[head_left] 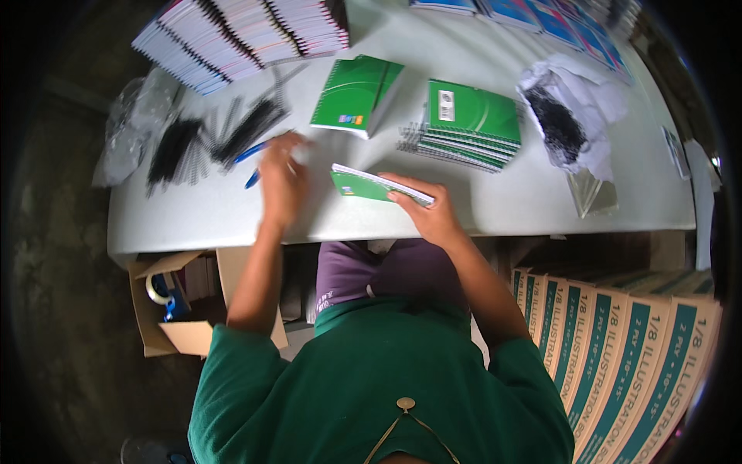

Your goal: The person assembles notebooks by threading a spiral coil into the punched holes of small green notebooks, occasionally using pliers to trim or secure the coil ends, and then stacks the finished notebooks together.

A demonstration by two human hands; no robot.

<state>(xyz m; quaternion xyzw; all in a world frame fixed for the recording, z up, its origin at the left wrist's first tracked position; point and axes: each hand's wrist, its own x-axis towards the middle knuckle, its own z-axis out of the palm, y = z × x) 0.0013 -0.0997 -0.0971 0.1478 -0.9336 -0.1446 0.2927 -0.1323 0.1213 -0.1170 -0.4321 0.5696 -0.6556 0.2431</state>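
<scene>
The right hand (433, 209) lies flat on a green-covered notebook (371, 185), fingers stretched along its near edge and thumb tucked under, pinning it to the grey table (495, 209) just in front of the body. The left hand (282, 182) hovers a little to the left of that notebook, blurred by motion, fingers loosely curled over a blue pen (251, 164); whether it actually grips anything I cannot tell. Further left of that hand lie black spiral coils (209, 139) in a loose scatter.

To do this well, I judge the right hand should keep the page block squared and pressed so the punched edge stays lined up, while the left picks one single coil, not a tangle.

The notebook is thin, with a bright green cover and a white page edge showing along its top side, still without a visible spiral. Beyond the right hand sits a stack of bound green notebooks (468, 124), and one more green one (357, 94) lies between the hands, further off
</scene>
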